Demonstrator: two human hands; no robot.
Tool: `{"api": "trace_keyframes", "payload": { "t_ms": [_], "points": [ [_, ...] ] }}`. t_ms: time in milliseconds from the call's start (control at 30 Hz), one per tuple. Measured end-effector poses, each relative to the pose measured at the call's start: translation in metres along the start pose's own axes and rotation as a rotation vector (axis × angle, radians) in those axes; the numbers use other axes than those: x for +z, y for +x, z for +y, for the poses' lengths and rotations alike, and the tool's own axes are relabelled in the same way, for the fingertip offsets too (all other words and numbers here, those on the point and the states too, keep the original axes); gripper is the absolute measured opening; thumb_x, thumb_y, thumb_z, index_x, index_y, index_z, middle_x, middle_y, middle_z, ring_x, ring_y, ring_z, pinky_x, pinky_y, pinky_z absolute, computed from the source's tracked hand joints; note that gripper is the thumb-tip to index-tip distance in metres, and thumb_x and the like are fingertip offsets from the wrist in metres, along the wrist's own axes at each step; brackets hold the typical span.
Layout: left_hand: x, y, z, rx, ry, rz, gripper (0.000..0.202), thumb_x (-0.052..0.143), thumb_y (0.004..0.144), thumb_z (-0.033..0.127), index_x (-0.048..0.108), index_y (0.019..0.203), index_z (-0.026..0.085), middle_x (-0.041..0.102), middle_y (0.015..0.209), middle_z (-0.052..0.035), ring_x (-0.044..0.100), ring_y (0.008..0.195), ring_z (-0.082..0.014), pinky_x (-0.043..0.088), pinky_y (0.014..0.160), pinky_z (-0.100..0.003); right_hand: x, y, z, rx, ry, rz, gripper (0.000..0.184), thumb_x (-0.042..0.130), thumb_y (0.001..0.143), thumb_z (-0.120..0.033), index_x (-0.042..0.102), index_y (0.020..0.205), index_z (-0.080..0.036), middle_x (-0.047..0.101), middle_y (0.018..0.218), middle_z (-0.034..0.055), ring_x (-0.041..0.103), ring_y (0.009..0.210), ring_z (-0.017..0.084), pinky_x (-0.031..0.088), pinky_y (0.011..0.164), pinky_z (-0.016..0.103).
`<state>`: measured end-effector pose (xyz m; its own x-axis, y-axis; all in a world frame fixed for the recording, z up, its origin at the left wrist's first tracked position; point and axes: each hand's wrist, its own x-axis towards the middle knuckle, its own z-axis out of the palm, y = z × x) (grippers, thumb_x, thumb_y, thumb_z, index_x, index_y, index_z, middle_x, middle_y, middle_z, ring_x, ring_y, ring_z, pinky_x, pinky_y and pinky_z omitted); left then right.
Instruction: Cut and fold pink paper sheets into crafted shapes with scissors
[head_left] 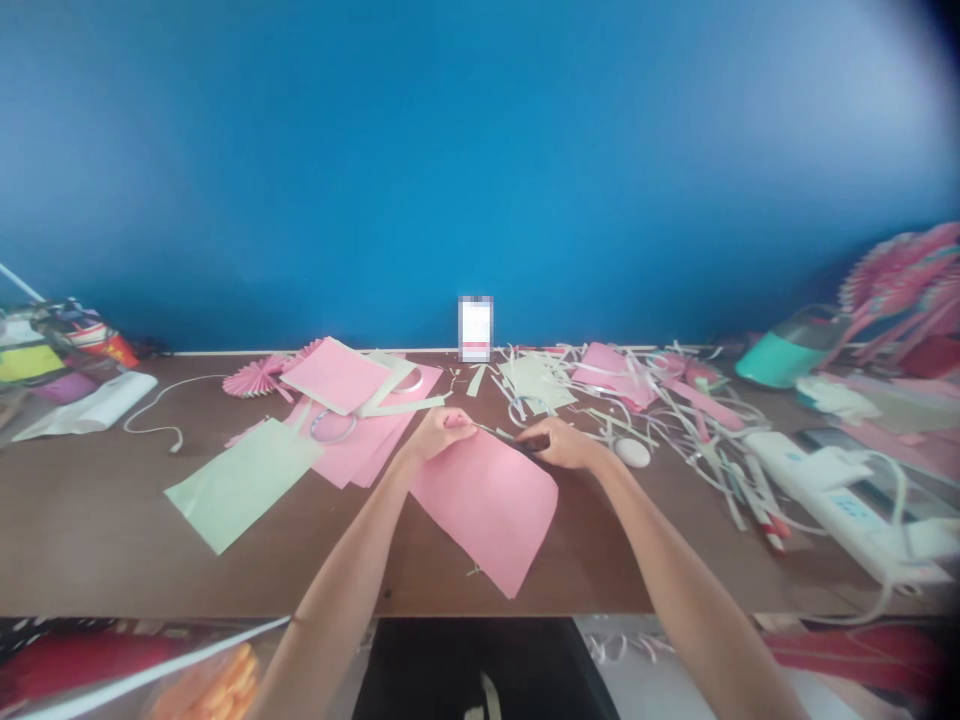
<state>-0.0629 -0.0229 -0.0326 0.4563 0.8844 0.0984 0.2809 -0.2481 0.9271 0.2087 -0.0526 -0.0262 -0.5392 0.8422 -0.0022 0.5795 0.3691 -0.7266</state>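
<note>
A sheet of pink paper (491,505) lies slanted at the middle of the table, its near corner close to the front edge. My left hand (444,433) pinches its far left edge between thumb and fingers. At the paper's far right edge, my right hand (564,443) is closed around dark-handled scissors (534,442). The fingers hide much of the scissors, and their blades are hard to make out along the paper's far edge. A white rounded object (632,452) lies just right of my right hand.
Left of my hands are a pale green sheet (244,485), stacked pink sheets (337,375) and a pink folded fan (259,378). Tangled paper strips (705,450) and a white power strip (840,510) spread over the right. An upright phone (475,330) stands by the blue wall (480,150).
</note>
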Motion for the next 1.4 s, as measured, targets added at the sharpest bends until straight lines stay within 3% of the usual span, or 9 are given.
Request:
{"api": "trace_keyframes", "payload": {
  "t_ms": [533, 867, 1233, 1400],
  "points": [
    [0.001, 0.001, -0.001, -0.04, -0.003, -0.038, 0.034, 0.067, 0.07, 0.048, 0.066, 0.076, 0.014, 0.065, 0.076, -0.0038, 0.057, 0.069, -0.0154, 0.04, 0.061, -0.025, 0.005, 0.002, 0.002, -0.016, 0.04, -0.009, 0.042, 0.056, 0.068, -0.018, 0.072, 0.106, -0.021, 0.072, 0.102, 0.0023, 0.065, 0.087, 0.021, 0.049, 0.077, 0.027],
    [-0.002, 0.0, -0.001, -0.048, -0.083, -0.077, 0.031, 0.062, 0.076, 0.045, 0.064, 0.077, 0.015, 0.059, 0.07, -0.0003, 0.052, 0.065, -0.0126, 0.037, 0.059, -0.023, 0.002, 0.001, -0.001, 0.007, 0.065, -0.021, 0.041, 0.058, 0.069, -0.021, 0.071, 0.108, -0.023, 0.071, 0.106, 0.0009, 0.064, 0.094, 0.022, 0.048, 0.081, 0.029],
    [-0.001, -0.003, 0.008, -0.051, -0.028, -0.095, 0.037, 0.059, 0.075, 0.05, 0.053, 0.064, 0.015, 0.046, 0.061, 0.0022, 0.042, 0.056, -0.0099, 0.03, 0.052, -0.022, 0.004, 0.001, -0.007, 0.003, 0.01, 0.037, 0.037, 0.06, 0.067, -0.021, 0.074, 0.102, -0.023, 0.074, 0.087, 0.0004, 0.065, 0.086, 0.023, 0.05, 0.076, 0.028],
    [-0.001, -0.004, 0.011, -0.068, -0.03, -0.099, 0.038, 0.057, 0.075, 0.053, 0.055, 0.069, 0.015, 0.05, 0.064, 0.0014, 0.045, 0.058, -0.011, 0.033, 0.052, -0.022, 0.004, 0.001, -0.007, 0.004, 0.019, 0.037, 0.038, 0.061, 0.067, -0.02, 0.074, 0.103, -0.023, 0.073, 0.081, 0.0, 0.065, 0.087, 0.024, 0.05, 0.076, 0.029]
  ]
}}
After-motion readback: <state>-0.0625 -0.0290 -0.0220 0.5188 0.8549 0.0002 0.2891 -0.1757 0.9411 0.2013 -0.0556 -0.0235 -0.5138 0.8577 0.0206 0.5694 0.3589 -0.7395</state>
